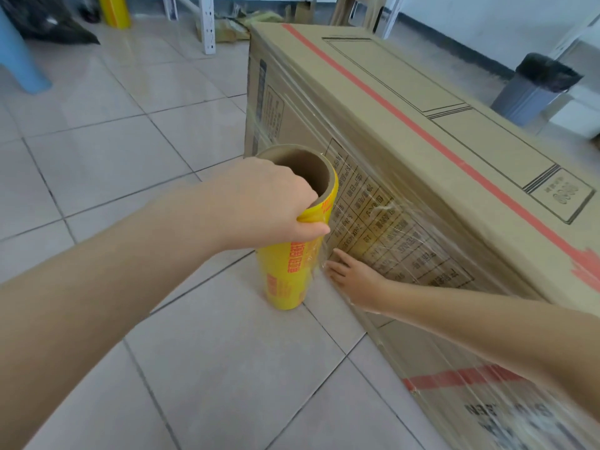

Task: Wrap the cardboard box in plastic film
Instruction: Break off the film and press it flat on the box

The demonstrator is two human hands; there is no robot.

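Two rolls: one [292, 235] upright, gripped at top by left hand [276, 203]; spare [115, 9] far off. One box [406, 151] on tiled floor [130, 131], film [373, 222] under flat, spread right-hand fingers [339, 264].

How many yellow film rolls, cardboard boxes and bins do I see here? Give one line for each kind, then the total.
Yellow film rolls: 2, held roll, far roll
Cardboard boxes: 1, big box
Bins: 1, grey bin
Total: 4
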